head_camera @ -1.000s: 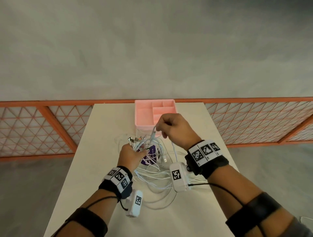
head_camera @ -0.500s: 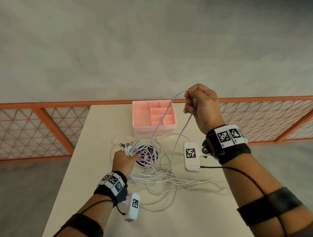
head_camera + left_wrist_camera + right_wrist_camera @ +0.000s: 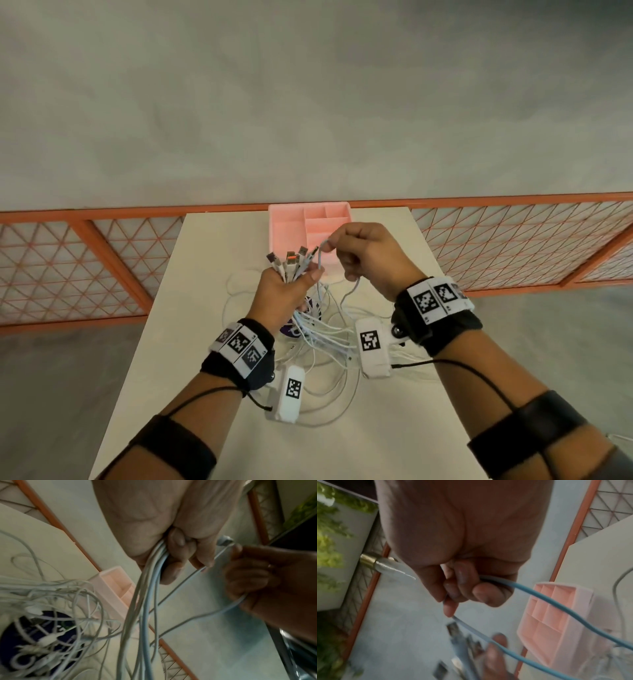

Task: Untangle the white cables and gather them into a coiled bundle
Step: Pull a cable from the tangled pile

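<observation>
Left hand (image 3: 284, 291) fisted round white cables (image 3: 322, 335) just below their USB plugs (image 3: 291, 262), plugs fanned upward. Right hand (image 3: 370, 260) just beside it, fingers (image 3: 464, 585) curled, pinching one cable loop (image 3: 320, 260). Rest of cables tangled on bench (image 3: 205, 308), near pink tray (image 3: 291, 222).

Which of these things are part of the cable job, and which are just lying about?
Part of the job:
- left hand, gripping the plug ends
- right hand, pinching one cable loop
- white cables, loose on the table

Lying about:
- pink organiser tray
- purple disc under the cables
- orange mesh fence
</observation>
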Demonstrator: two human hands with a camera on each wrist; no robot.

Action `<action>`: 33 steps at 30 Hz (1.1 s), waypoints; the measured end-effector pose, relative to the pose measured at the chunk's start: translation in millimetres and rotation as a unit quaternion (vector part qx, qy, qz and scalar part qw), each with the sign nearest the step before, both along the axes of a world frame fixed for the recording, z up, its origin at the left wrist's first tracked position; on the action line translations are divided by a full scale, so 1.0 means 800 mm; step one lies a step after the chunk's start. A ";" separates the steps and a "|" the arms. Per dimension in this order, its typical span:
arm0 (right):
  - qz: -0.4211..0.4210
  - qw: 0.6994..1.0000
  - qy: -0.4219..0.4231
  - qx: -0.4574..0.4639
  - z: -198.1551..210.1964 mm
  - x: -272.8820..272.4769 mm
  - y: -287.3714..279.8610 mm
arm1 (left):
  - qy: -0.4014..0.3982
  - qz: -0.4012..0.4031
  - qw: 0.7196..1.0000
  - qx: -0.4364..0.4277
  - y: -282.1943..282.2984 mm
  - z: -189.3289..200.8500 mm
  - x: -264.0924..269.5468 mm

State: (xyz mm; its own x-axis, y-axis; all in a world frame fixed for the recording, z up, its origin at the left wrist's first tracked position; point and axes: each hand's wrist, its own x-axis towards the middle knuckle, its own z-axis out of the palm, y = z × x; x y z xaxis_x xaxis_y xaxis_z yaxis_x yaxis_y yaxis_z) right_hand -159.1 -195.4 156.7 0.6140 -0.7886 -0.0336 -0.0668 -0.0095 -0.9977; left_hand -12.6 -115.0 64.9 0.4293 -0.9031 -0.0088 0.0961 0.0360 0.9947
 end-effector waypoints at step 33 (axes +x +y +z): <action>0.152 0.957 0.204 -0.142 -0.088 -0.018 0.058 | 0.186 0.058 0.980 -0.036 -0.016 0.057 -0.027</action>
State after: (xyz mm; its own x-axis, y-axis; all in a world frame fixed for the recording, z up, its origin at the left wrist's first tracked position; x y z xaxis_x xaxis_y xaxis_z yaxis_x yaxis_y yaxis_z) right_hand -173.6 -149.1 86.4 0.7975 -0.5892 -0.1300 -0.4013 -0.3571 -0.8435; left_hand -34.5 -127.5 110.3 0.5079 -0.8528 -0.1220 0.4421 0.1364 0.8865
